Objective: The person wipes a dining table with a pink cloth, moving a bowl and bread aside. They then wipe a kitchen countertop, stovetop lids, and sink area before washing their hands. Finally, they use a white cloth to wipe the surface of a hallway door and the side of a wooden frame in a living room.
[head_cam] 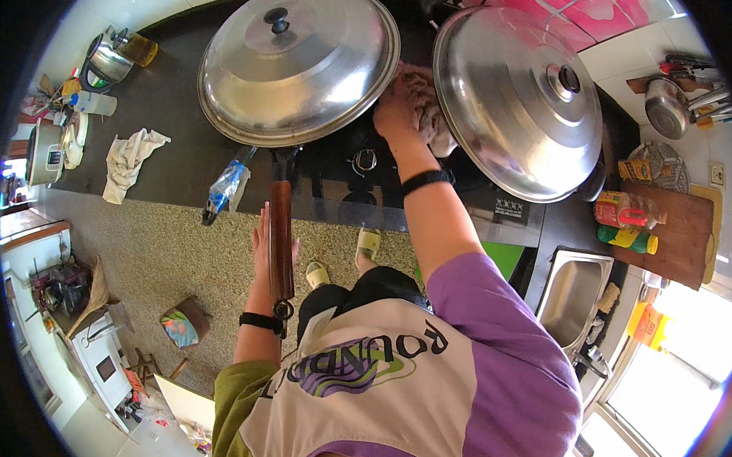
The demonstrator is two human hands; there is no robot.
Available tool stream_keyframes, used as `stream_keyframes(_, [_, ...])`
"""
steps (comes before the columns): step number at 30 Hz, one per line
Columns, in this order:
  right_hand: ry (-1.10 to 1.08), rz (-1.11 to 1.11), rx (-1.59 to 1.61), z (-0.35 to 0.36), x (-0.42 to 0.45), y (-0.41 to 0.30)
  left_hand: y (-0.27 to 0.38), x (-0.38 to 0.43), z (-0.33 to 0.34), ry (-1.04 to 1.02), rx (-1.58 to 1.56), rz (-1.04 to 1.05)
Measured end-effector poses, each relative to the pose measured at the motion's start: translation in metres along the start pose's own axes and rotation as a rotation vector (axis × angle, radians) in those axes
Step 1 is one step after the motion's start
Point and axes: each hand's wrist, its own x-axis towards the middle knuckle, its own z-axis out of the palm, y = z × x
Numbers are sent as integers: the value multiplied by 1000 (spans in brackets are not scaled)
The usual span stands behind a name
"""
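My right hand (397, 112) presses on a bunched pinkish cloth (427, 113) on the black stovetop (331, 173), between two pans under domed metal lids. The left lid (305, 63) covers a pan whose brown wooden handle (280, 237) points towards me. The right lid (515, 107) covers another pan, its dark side handle (592, 183) partly showing. My left hand (261, 240) is beside and partly behind the wooden handle, below the counter's edge, with fingers extended; it holds nothing visible. The underside of my right hand is hidden against the cloth.
A crumpled white cloth (132, 160) lies on the left counter. A blue plastic-wrapped item (225, 187) overhangs the front edge. Kettle (109, 59) and rice cooker (44, 154) stand further left. At right are bottles (629, 210), a wooden cutting board (674, 239) and a metal sink (575, 296).
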Motion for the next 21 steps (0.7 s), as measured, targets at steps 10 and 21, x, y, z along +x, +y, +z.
stream_keyframes(10, [282,39,-186,-9,106,-8,-15,15,-10,-207,203,18])
stream_keyframes(21, [782,-311,359,38,269,99,4,29,-29,-349,42,18])
